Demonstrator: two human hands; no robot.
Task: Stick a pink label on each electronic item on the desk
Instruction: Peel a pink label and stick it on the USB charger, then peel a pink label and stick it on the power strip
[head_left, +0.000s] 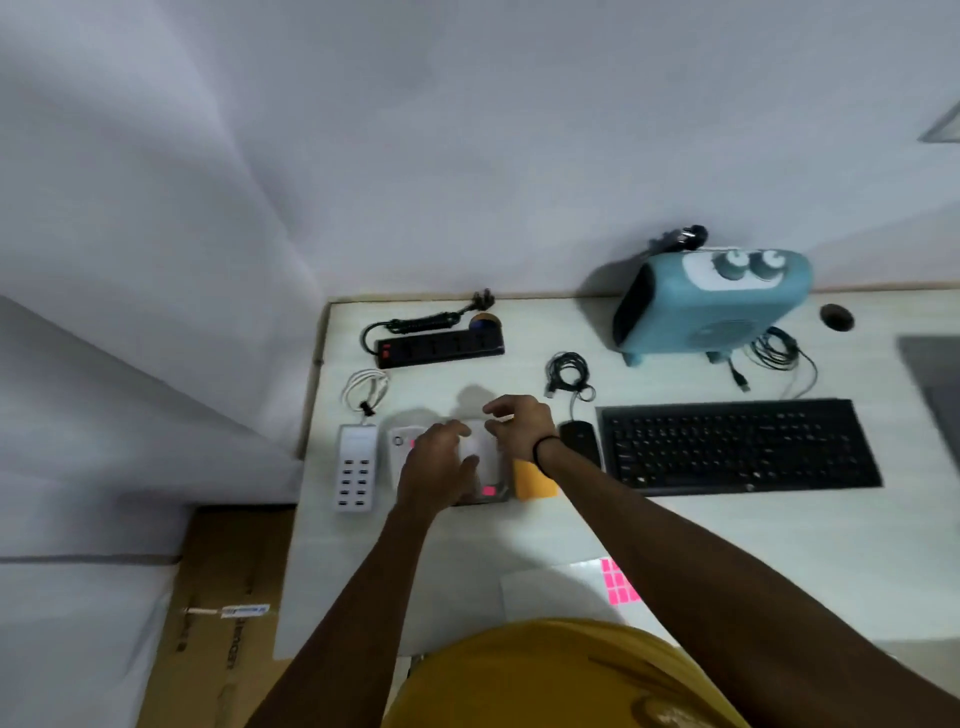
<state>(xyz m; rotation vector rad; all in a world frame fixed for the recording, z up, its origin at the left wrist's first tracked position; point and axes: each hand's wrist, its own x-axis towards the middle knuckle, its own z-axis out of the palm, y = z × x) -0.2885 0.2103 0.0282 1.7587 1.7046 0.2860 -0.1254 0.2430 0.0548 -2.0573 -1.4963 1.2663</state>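
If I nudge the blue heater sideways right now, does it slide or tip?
Probably tips before it slides: the blue heater stands tall on small feet, so a high push likely rocks it. The plastic shell suggests it is light for its bulk. Its cord lies coiled beside it and might snag or drag.

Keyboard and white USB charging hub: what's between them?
Head view: between keyboard and hub lie the black mouse, an orange item, and both hands on a white device.

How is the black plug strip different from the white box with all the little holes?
The black power strip lies sideways near the wall; the white charging hub points lengthwise towards the person. The strip's cable is black and coiled thick; the hub's is white in a small loop. The strip's sockets run in one row; the hub's ports sit in two columns. Both lie flat on the desk, with no pink label visible.
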